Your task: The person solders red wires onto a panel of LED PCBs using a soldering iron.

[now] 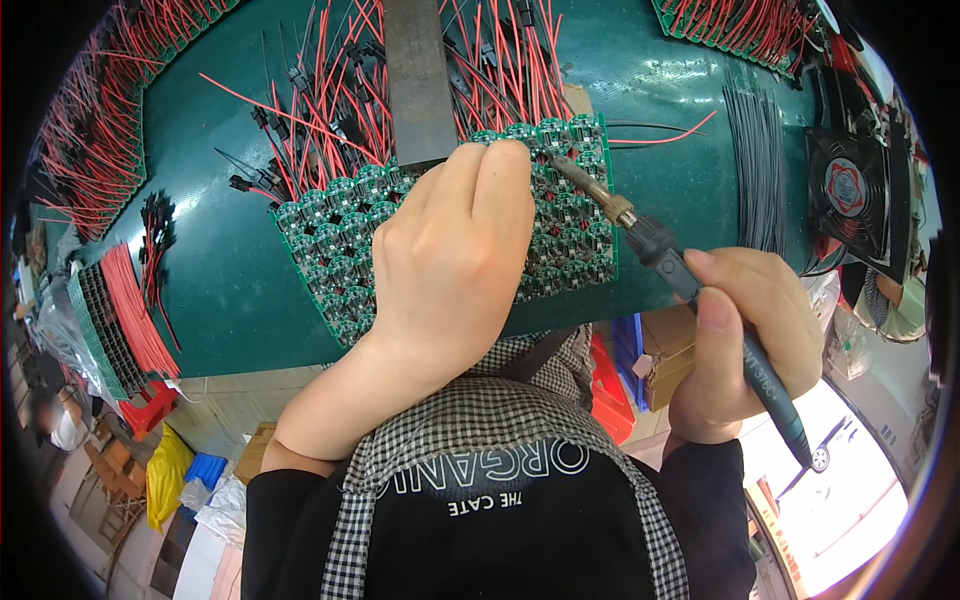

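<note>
My right hand (755, 335) grips a dark soldering iron (655, 245) like a pen, its tip angled up and left onto the upper part of a green circuit board panel (345, 235). Small round boards cover the panel in rows. Over the middle of it lies my left hand (450, 240), fingers curled and pressed together near the upper edge; whatever they pinch is hidden beneath them. Red and black wires with black connectors (330, 130) fan out behind the panel. A flat grey metal bar (418, 90) lies across these wires and ends at my left fingers.
Wired panels (95, 110) line the table's far left, another (735, 30) the far right. Bundled black wires (755, 165) lie right, beside a black fan (848, 190). Red wires (135, 305) and stacked boards (105, 335) sit left on the green table (240, 290). A person (65, 420) shows far left.
</note>
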Tool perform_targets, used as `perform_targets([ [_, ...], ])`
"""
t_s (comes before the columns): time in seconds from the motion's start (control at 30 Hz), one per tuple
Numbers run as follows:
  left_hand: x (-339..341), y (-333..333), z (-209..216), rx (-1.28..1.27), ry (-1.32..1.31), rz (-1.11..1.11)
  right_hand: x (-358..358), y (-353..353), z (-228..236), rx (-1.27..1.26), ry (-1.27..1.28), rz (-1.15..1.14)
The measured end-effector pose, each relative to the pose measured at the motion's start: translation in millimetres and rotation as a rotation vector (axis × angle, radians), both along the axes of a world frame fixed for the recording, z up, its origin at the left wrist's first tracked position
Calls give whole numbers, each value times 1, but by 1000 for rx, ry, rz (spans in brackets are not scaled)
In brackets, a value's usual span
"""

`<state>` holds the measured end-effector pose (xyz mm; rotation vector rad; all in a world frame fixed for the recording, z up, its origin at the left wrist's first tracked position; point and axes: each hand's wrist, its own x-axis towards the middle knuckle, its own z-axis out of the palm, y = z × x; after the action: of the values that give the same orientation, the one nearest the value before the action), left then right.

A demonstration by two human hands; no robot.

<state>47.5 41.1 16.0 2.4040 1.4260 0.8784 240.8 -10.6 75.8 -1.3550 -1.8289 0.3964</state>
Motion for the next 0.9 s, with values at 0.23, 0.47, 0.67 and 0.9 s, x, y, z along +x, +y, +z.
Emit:
perform_targets([
  [0.23, 1, 0, -2, 15, 6, 7, -10, -3, 2, 32, -44, 33],
  [0.47, 1, 1, -2, 27, 9, 0, -15, -3, 7, -13, -123, 50],
  [0.67, -5, -5, 5, -36, 10, 23, -10, -8, 7, 79, -71, 19],
  [0.9, -11, -20, 6, -142, -160, -24, 4, -31, -9, 98, 62, -57],
])
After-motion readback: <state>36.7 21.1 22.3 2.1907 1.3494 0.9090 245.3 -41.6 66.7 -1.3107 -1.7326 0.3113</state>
